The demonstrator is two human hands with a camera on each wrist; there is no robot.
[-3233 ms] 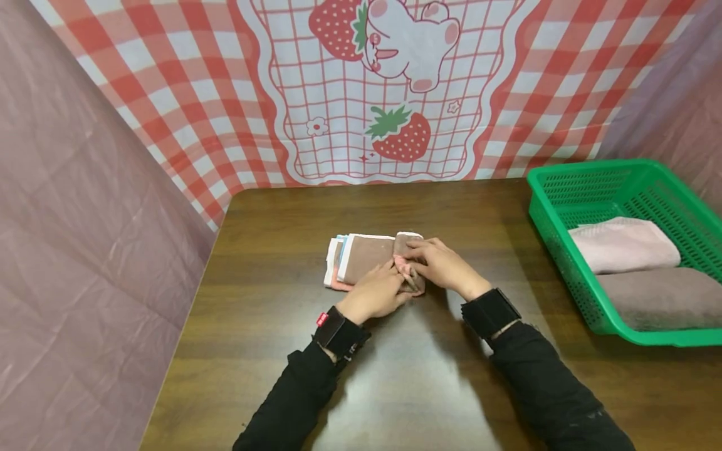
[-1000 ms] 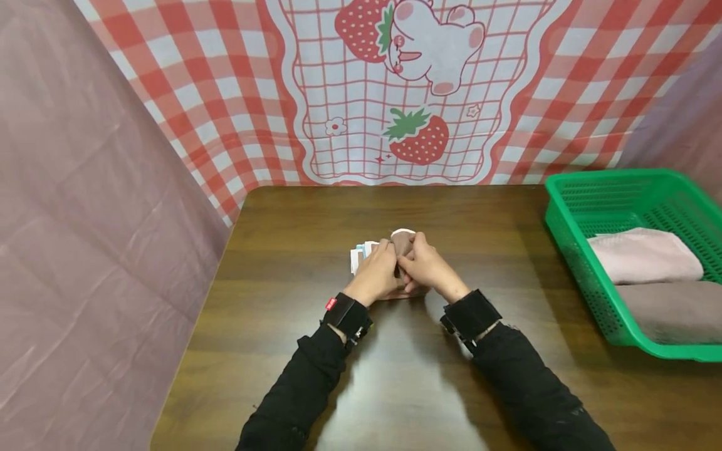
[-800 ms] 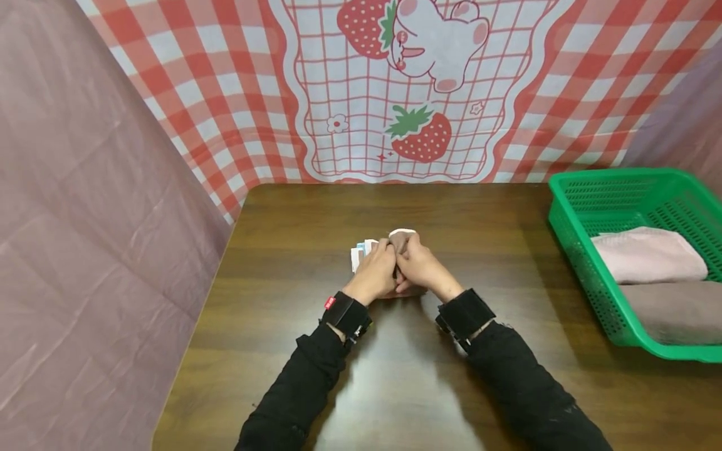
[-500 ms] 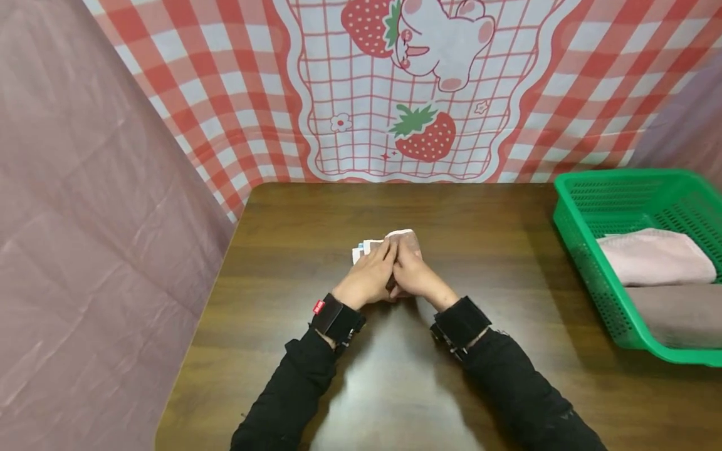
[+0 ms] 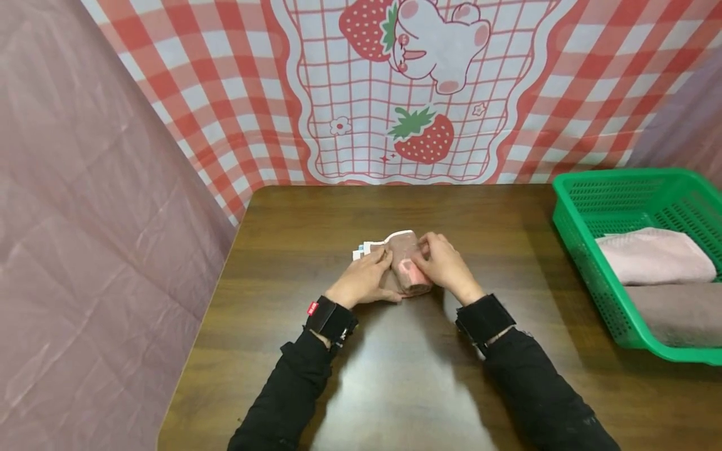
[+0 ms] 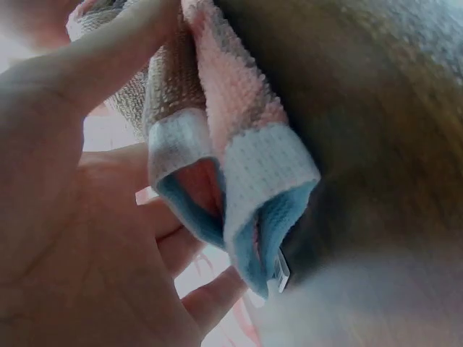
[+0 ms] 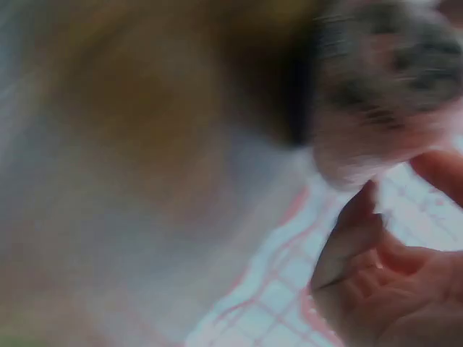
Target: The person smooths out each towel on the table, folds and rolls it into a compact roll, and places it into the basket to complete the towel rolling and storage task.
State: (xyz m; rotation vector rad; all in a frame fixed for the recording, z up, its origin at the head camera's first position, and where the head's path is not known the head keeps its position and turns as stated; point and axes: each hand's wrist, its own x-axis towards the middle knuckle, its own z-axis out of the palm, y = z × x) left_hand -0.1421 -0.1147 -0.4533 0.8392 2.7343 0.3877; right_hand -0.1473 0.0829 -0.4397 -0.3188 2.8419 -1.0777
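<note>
A brown and pink towel (image 5: pixel 403 245) with white edges lies folded in layers on the table, its right end rolled up. On its flat left part rests my left hand (image 5: pixel 361 280), fingers fairly straight and thumb spread toward me. My right hand (image 5: pixel 449 266) pinches the right side of the roll with curled fingers. The left wrist view shows the towel's layered end (image 6: pixel 268 159), white-bordered and blue inside, beside the left palm (image 6: pixel 94 224). In the blurred right wrist view, the roll's end (image 7: pixel 383 108) is above the right fingers (image 7: pixel 354 238).
A green plastic basket (image 5: pixel 586 275) stands at the right of the wooden table (image 5: pixel 316 213). It holds a pale pink folded towel (image 5: pixel 657 257) and a brown rolled towel (image 5: pixel 679 313). A red-and-white checked cloth (image 5: pixel 225 94) hangs behind the table.
The towel's right end has become a thicker roll. Both hands were together over it half a second ago; now the right hand has moved to the roll's right side and the left slightly left.
</note>
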